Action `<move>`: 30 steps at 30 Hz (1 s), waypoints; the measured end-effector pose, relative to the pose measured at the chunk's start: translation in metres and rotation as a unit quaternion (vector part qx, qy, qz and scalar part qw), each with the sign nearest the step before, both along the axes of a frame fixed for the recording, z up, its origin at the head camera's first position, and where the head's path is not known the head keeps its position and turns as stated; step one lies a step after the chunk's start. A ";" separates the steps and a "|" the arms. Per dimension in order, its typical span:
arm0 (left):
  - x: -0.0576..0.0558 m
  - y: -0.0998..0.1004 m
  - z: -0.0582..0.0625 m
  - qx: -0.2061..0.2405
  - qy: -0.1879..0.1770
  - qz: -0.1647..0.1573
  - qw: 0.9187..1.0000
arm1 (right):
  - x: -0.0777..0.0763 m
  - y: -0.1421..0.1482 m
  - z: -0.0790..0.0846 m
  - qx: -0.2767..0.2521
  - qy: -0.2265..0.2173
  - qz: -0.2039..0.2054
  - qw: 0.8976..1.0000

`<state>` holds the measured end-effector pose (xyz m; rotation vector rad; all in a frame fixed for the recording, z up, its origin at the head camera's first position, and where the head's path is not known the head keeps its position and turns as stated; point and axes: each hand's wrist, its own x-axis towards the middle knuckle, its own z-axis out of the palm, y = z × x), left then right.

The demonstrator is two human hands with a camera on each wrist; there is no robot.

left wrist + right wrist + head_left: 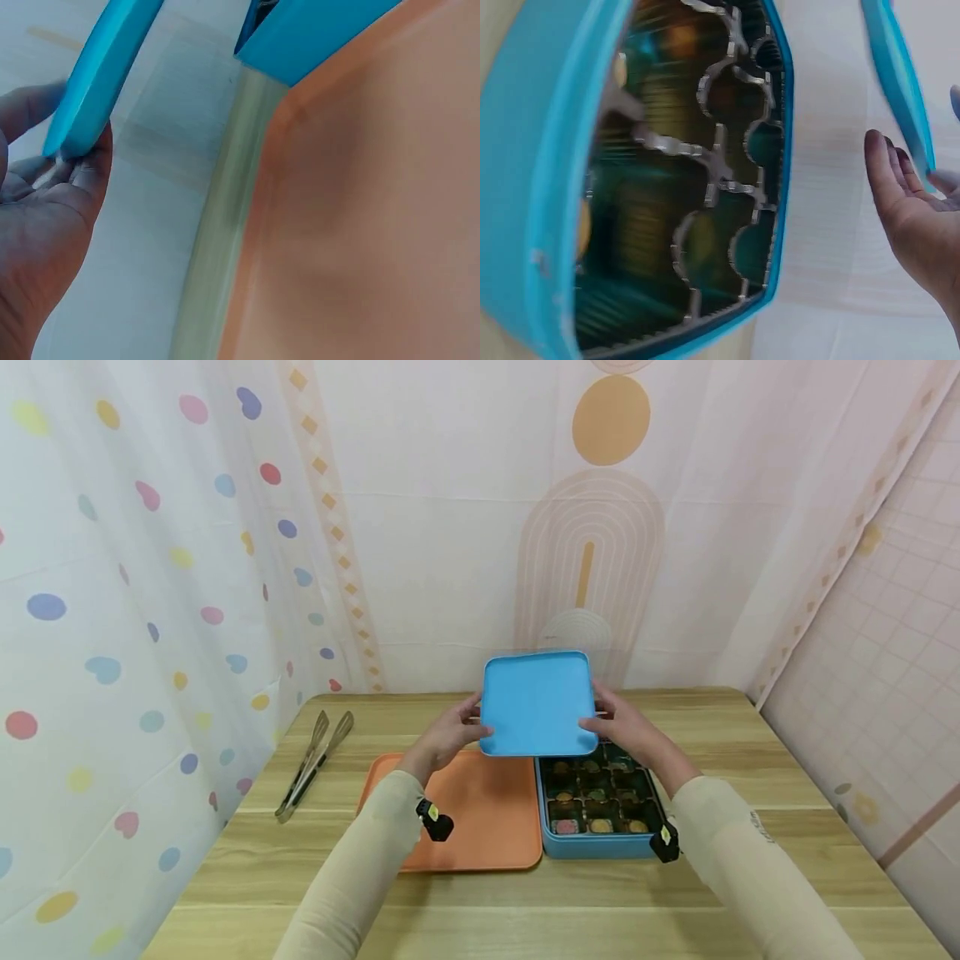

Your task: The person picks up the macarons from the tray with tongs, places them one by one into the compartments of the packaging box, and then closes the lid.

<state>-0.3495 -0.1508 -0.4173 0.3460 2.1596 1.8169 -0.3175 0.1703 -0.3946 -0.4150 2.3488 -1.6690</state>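
Both hands hold a blue lid (537,703) up in the air, its inner side tilted toward the head camera. My left hand (448,733) grips its left edge, thumb on the near face and fingers behind. On the opposite edge my right hand (628,727) grips in the same way. Below it stands the open blue tin (600,847), fitted with a divided tray whose compartments hold small round pieces, probably cookies. In the right wrist view the tin (532,187) is large, and the lid (897,75) sits between thumb and fingers.
An orange tray (472,818) lies left of the tin, right up against it. Metal tongs (315,768) with dark handles rest on the wooden table (480,910) at the far left. A patterned curtain (450,527) hangs behind the table's back edge.
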 end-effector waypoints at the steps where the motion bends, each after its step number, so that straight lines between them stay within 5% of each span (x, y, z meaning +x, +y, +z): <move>1: 0.000 0.000 0.000 0.006 0.004 0.005 1.000 | 0.001 -0.001 0.001 0.006 -0.001 -0.002 1.000; 7: -0.001 0.008 0.002 0.027 0.006 0.002 1.000 | 0.005 -0.006 -0.001 0.047 0.003 -0.024 0.999; 14: -0.002 0.011 -0.004 0.076 -0.020 0.051 0.996 | 0.001 -0.002 -0.006 -0.027 -0.014 -0.025 0.999; 20: -0.001 0.014 -0.006 0.120 -0.043 0.113 0.985 | 0.000 -0.003 -0.016 -0.074 -0.003 -0.023 0.997; 30: 0.000 0.024 -0.004 0.218 -0.031 0.152 0.964 | 0.002 -0.020 -0.018 -0.051 -0.003 -0.069 0.996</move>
